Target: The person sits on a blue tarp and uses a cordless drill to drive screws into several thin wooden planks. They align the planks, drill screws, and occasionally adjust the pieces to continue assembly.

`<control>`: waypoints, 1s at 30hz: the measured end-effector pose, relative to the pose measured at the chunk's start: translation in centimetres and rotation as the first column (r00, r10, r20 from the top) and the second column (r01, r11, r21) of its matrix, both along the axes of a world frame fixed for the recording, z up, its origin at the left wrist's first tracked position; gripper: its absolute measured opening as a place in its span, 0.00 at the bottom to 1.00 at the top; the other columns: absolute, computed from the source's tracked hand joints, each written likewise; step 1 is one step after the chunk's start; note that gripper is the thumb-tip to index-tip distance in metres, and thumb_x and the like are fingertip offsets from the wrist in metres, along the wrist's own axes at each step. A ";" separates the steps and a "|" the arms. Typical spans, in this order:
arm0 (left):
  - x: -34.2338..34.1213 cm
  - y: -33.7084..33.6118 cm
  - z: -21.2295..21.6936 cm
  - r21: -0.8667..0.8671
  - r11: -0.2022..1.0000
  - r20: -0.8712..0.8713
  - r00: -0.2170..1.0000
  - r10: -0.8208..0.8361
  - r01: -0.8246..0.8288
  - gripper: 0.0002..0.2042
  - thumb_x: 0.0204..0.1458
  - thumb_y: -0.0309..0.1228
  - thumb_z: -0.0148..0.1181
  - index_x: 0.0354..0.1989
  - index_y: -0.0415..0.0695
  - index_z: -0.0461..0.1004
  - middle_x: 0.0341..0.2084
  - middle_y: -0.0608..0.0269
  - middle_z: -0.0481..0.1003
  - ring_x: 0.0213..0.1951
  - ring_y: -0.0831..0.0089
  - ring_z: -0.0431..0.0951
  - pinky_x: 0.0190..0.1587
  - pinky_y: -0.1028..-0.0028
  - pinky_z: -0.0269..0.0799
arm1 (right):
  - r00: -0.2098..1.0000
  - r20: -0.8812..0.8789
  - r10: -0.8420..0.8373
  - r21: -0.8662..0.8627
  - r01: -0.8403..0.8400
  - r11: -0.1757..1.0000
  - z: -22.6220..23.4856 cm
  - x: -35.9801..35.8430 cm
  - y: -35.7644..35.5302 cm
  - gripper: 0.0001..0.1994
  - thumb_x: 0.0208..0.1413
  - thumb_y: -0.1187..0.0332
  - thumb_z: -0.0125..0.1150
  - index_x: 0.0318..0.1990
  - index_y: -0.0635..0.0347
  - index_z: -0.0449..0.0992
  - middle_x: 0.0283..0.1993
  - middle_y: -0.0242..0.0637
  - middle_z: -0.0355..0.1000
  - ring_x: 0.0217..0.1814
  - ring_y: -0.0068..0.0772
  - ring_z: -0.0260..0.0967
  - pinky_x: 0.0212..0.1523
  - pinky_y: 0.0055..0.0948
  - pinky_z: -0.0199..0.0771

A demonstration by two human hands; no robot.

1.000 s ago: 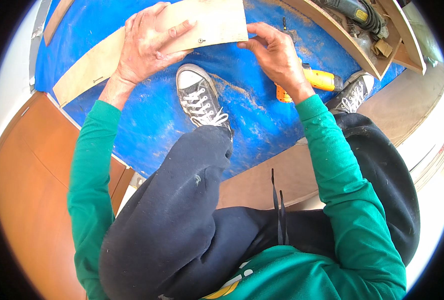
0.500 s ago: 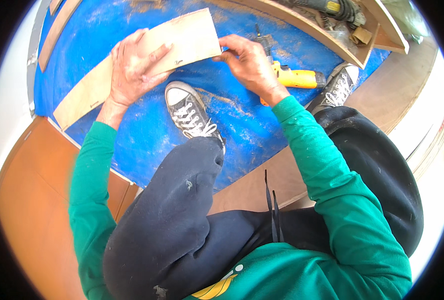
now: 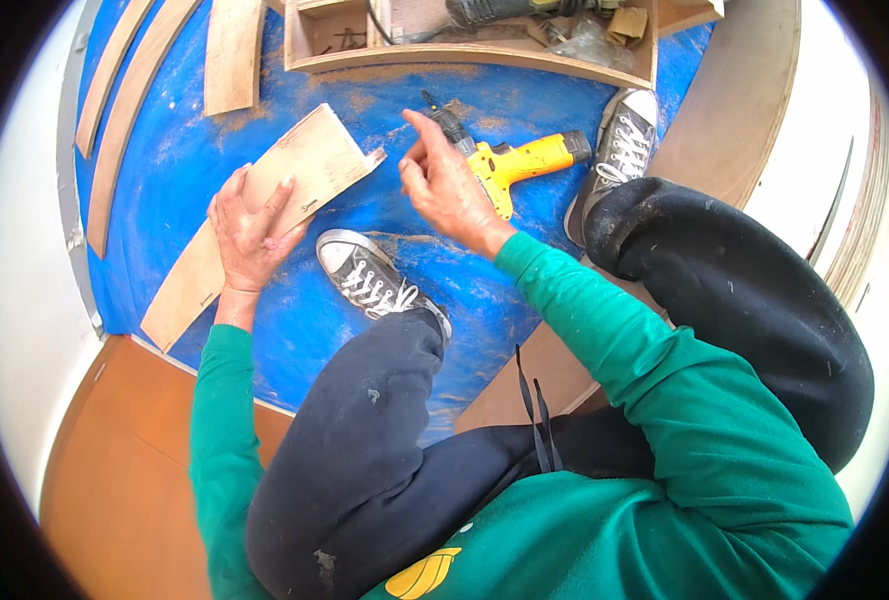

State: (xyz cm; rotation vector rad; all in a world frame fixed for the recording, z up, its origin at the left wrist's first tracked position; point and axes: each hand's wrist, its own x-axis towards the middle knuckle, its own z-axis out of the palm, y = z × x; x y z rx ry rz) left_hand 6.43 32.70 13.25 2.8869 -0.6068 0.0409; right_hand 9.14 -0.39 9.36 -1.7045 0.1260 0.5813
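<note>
My left hand (image 3: pixel 250 230) is closed on a curved plywood board (image 3: pixel 305 160), its fingers across the face and the thumb toward the near edge. The board slants from lower left to upper right above the blue sheet. At its far right end a small wooden strip (image 3: pixel 373 160) sticks out past the edge. My right hand (image 3: pixel 445 180) hovers just right of that end, apart from it. Its index finger is stretched out, the others are partly bent, and nothing shows in it. Beside it a yellow and black cordless drill (image 3: pixel 525 163) lies on the sheet.
A wooden tray (image 3: pixel 475 58) with compartments at the top holds a power tool (image 3: pixel 495 8), a clear plastic bag (image 3: pixel 595 45) and small metal pieces. Curved wood strips (image 3: pixel 130 120) and another board (image 3: pixel 233 55) lie left. Sawdust dots the blue sheet (image 3: pixel 295 355); my shoes rest on it.
My right hand has let go of the board's end and moved slightly left and down, away from it. The board is lower, still in my left hand. The view has shifted, showing more tray.
</note>
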 end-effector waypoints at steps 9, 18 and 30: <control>-0.3 0.3 -0.6 -0.005 1.000 0.010 1.000 -0.012 0.013 0.41 0.41 0.42 0.85 0.72 0.69 0.81 0.71 0.44 0.71 0.68 0.47 0.74 0.68 0.48 0.67 | 0.929 0.210 0.304 -0.159 -0.275 0.948 1.5 -3.7 0.0 0.34 0.65 0.72 0.61 0.80 0.54 0.66 0.52 0.52 0.73 0.47 0.62 0.80 0.51 0.56 0.84; -0.4 0.3 -0.3 -0.001 1.000 -0.010 1.000 -0.018 0.018 0.43 0.38 0.40 0.88 0.71 0.65 0.81 0.72 0.41 0.70 0.71 0.43 0.73 0.70 0.46 0.66 | 0.948 0.310 0.067 -0.059 -0.051 0.997 0.2 -4.0 -0.2 0.12 0.75 0.71 0.59 0.62 0.56 0.80 0.50 0.48 0.78 0.45 0.52 0.83 0.46 0.48 0.85; -1.0 0.4 -0.6 0.013 1.000 -0.024 1.000 -0.004 0.004 0.43 0.36 0.42 0.90 0.68 0.66 0.82 0.72 0.40 0.67 0.71 0.43 0.70 0.69 0.44 0.66 | 0.764 -0.642 -0.062 0.502 0.481 0.719 -1.5 -0.1 3.4 0.19 0.80 0.60 0.63 0.67 0.61 0.73 0.44 0.40 0.81 0.34 0.30 0.84 0.35 0.30 0.85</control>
